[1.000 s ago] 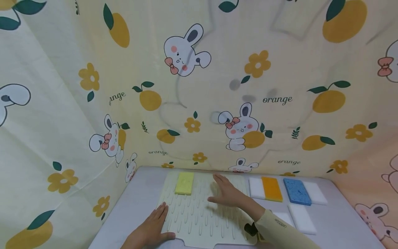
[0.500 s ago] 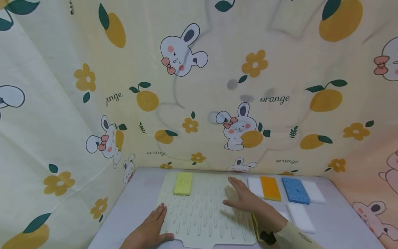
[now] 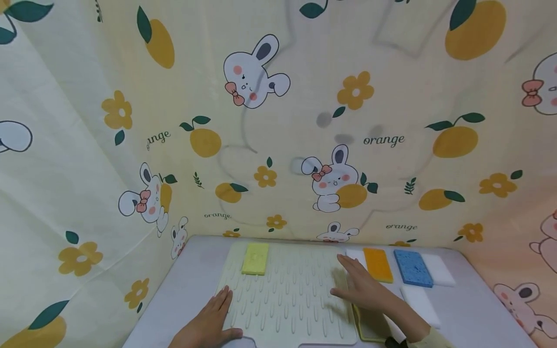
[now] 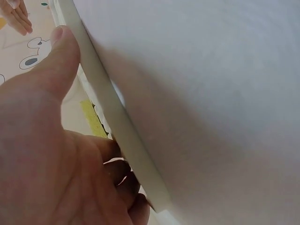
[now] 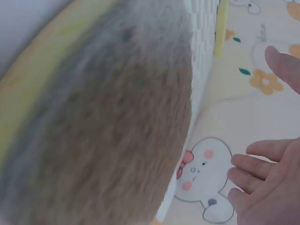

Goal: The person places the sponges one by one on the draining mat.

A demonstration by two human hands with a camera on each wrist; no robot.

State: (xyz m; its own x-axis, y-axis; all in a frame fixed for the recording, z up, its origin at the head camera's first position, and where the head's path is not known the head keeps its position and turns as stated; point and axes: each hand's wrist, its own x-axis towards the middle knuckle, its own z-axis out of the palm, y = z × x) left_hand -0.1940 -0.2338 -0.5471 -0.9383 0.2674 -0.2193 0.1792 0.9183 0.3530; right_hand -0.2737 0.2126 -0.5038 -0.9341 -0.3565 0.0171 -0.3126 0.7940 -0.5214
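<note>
A cream board with rows of raised ridges [image 3: 296,309] lies on the table. My left hand [image 3: 206,316] rests against its left edge, fingers fairly straight and thumb at the near corner. In the left wrist view the thumb [image 4: 65,54] and fingertips touch the board's rim [image 4: 112,117]. My right hand [image 3: 363,285] hovers at the board's right edge, fingers spread and holding nothing. A flat yellow sponge [image 3: 256,259] sits on the board's far left part. Below the right forearm lies a yellow-edged sponge with a rough brownish-grey top [image 5: 126,103], partly covered in the head view.
Right of the board lie an orange sponge [image 3: 378,265], a blue sponge [image 3: 413,268] and several white sponge blocks [image 3: 419,305]. A curtain [image 3: 278,121] printed with rabbits and oranges hangs behind the table and along both sides.
My right hand has moved right, from over the middle of the board to its right edge, uncovering more ridges. The left hand and the yellow sponge have kept their places on the board.
</note>
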